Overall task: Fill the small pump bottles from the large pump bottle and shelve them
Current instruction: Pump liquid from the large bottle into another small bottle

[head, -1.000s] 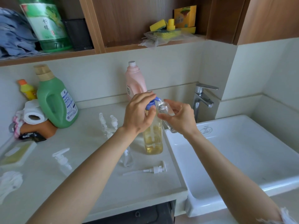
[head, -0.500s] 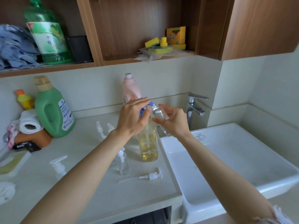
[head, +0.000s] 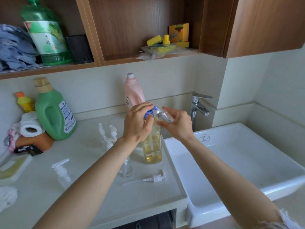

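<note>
1. Head view: left hand (head: 137, 123) rests curled over the blue pump head (head: 149, 112) of the large pump bottle (head: 152, 146), which stands on the counter (head: 82, 187) at its edge beside the sink (head: 239, 162).
2. Right hand (head: 177, 124) pinches a small clear bottle (head: 162, 115), tilted against the spout (amber liquid fills the large bottle's lower part).
3. Loose white pump (head: 148, 179) lies near the counter's front edge.

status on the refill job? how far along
Early. Done: nothing shelved; one loose white pump head lies on the pale counter. In hand: left hand presses the blue pump of the large clear bottle of yellow liquid; right hand holds a small clear bottle at its spout. Left: other small clear pump bottles on the counter, fill level unclear, then shelving.
</note>
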